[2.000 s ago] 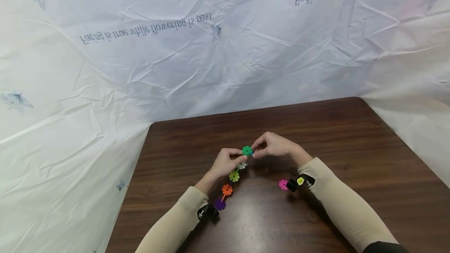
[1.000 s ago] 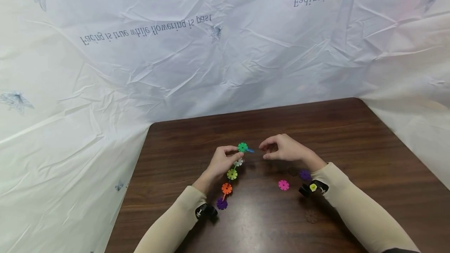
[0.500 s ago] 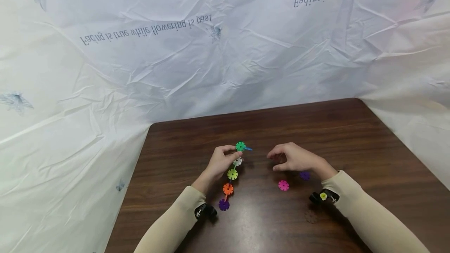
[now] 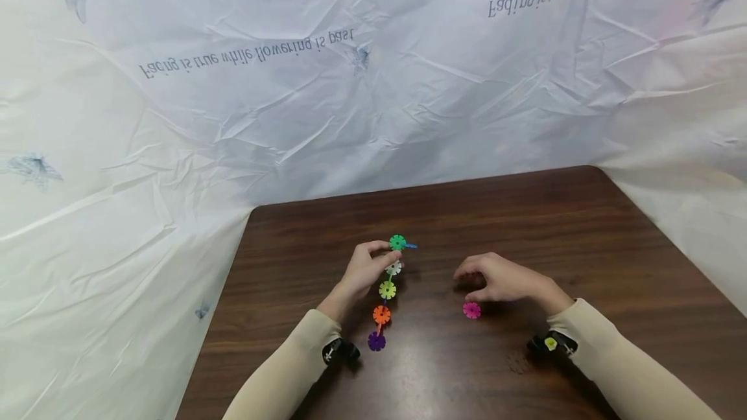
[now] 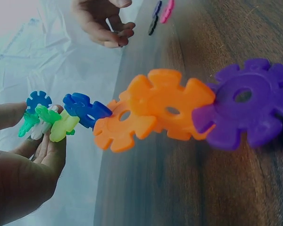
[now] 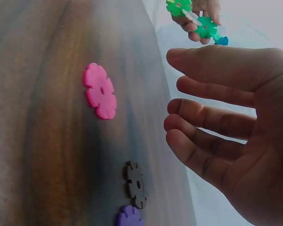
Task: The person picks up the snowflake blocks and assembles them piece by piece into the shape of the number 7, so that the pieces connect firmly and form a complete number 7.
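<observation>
At ten o'clock from the pink disc [image 4: 471,310], I see the left hand [image 4: 363,271] pinching the disc chain [image 4: 388,290] near its green disc [image 4: 397,242], probably to leave the blue end disc [image 4: 411,245] exposed. The right hand [image 4: 506,278], loosely curved and empty, hangs at the pink disc's one o'clock.

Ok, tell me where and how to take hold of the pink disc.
Best pinch the pink disc by opposite edges of its notched rim, coming from above with the right grip. It lies flat on the table, so its underside looks hard to reach, but its rim is free.
</observation>
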Motion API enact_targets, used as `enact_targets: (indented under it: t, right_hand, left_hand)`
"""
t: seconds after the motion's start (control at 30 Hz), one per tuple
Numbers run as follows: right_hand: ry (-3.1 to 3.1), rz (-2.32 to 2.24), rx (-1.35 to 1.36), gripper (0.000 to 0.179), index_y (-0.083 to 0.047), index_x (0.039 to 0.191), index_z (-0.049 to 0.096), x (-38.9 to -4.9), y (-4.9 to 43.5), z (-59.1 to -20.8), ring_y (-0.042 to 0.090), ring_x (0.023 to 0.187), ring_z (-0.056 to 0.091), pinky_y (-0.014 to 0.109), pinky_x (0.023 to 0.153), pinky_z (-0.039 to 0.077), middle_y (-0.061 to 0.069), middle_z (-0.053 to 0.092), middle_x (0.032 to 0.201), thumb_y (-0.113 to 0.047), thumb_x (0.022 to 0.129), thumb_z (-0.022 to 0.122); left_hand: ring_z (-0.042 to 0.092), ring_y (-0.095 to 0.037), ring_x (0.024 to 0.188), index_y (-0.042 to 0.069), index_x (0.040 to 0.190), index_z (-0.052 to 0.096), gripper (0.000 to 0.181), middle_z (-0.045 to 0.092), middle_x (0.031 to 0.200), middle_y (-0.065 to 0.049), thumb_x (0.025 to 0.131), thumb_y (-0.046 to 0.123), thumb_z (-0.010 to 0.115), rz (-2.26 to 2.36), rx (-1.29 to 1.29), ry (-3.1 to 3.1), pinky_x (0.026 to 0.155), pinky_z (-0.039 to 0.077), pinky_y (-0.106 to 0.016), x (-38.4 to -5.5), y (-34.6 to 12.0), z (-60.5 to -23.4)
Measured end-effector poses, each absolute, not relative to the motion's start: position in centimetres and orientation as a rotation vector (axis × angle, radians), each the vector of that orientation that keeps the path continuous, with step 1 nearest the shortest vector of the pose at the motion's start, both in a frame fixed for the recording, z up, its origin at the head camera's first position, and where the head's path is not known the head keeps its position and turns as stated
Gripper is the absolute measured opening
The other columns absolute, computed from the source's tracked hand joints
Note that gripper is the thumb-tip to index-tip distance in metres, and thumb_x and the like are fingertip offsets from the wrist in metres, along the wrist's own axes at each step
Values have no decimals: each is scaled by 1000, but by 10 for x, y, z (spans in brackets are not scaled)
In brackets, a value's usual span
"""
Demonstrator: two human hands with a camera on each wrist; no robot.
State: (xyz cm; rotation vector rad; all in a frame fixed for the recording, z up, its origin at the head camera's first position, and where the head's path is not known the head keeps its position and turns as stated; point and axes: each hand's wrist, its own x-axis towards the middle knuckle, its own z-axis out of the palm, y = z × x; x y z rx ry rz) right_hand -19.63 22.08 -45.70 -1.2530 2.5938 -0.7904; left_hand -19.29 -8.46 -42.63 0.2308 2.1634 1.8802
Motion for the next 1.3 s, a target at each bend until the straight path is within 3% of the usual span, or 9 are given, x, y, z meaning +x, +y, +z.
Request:
enact_targets:
  t: [0.23,0.57,0.77,1.0,1.3]
  right_hand:
    - [2573,-757,-1296,31,-13,113,69,-192,220,-464,11,83,58,22,68,49,-3,64,105,-22,84,77]
    - [2551,-723,-1307,34,-13,108,70,-183,219,-474,8,82,59,20,68,50,-2,64,99,-24,78,81]
    - [2551,-652,-1296,37,-14,111,70,-179,218,-476,7,83,57,19,69,48,-3,62,101,-23,76,82]
    - [2557,-610,-1274,36,-14,111,71,-177,217,-477,7,84,56,20,70,49,-4,60,103,-19,77,80]
    - [2578,-573,-1316,27,-13,104,72,-177,216,-477,5,77,53,18,64,47,-5,61,91,-14,77,78]
  left_hand:
    - [66,-16,90,-5,116,66,27,66,111,-16,94,10,65,1866,212,2203,79,55,-32,-193,-84,-425]
    - [65,-14,88,-5,114,66,25,66,108,-17,93,9,65,1884,207,2199,78,55,-30,-192,-84,-427]
    - [64,-12,87,-4,115,66,26,66,106,-13,93,10,66,1886,179,2177,78,54,-32,-205,-86,-448]
    - [64,-11,86,-5,120,63,36,66,105,-8,92,17,68,1915,167,2161,76,54,-29,-209,-86,-460]
    - [64,-11,86,-8,120,62,37,66,108,-16,92,17,68,1936,174,2166,76,53,-27,-207,-86,-458]
